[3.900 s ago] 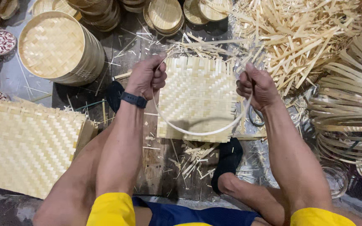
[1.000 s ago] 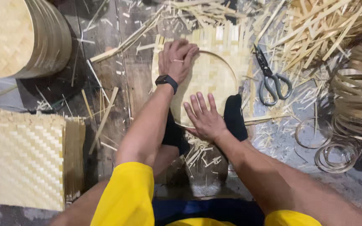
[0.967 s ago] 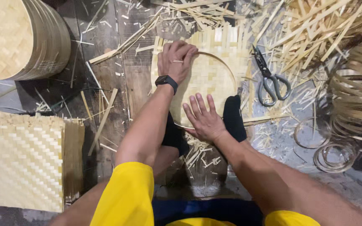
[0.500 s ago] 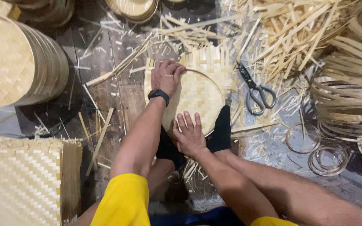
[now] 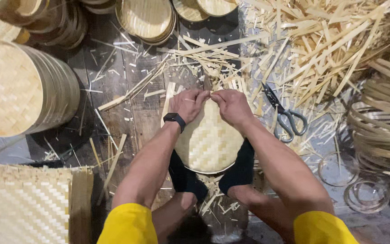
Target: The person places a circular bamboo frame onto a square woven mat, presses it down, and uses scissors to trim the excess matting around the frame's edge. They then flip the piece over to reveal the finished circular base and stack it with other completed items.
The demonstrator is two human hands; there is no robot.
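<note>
Between the person's black-socked feet [image 5: 190, 178], the left hand [image 5: 188, 105] and right hand [image 5: 232, 106] pinch the far rim of a round pale woven bamboo tray [image 5: 208, 144], fingers closed on it, grey-handled scissors [image 5: 285, 115] lying just beside.

You see no packages, labels or signs here; the only screen is the small black smartwatch [image 5: 174, 119] on your left wrist, its face dark.

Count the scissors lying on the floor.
1. The scissors lie just right of the right hand, among bamboo strips; more could be hidden under that pile.
</note>
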